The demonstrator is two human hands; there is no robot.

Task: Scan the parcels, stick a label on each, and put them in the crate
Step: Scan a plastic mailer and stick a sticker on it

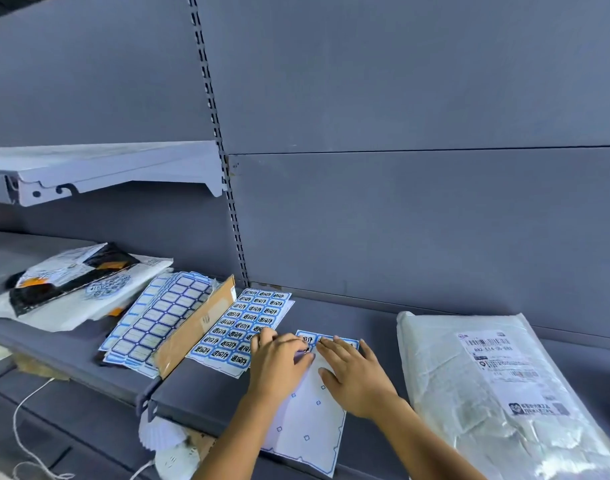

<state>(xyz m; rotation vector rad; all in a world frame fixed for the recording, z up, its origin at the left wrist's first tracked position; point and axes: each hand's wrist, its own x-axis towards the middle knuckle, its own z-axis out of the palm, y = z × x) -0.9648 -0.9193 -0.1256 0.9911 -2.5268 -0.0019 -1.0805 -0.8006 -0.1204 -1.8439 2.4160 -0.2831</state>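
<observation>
Working at a grey metal shelf (365, 323) set in a store-type rack, I am facing grey back panels (400, 98), a slotted upright (211, 109) and a white upper shelf (106, 164) to the left. I am pressing my right hand (357, 375), fingers spread and flat, on a nearly stripped label sheet (308, 424) lying at the shelf's front edge. My left hand (279, 363) is lying on the same sheet beside it, its thumb at a label (307, 340) in the remaining top row; I cannot tell whether it is pinching it. The parcel (504, 427), in a whitish plastic bag, is lying well to the right, its shipping label (497, 358) showing barcodes and digits too blurred to read. A full sheet (241, 323) of blue-edged labels with black characters is lying just left, beside a cardboard piece (196, 327), blank label sheets (154, 327) and a pile of mailer bags (71, 289).
</observation>
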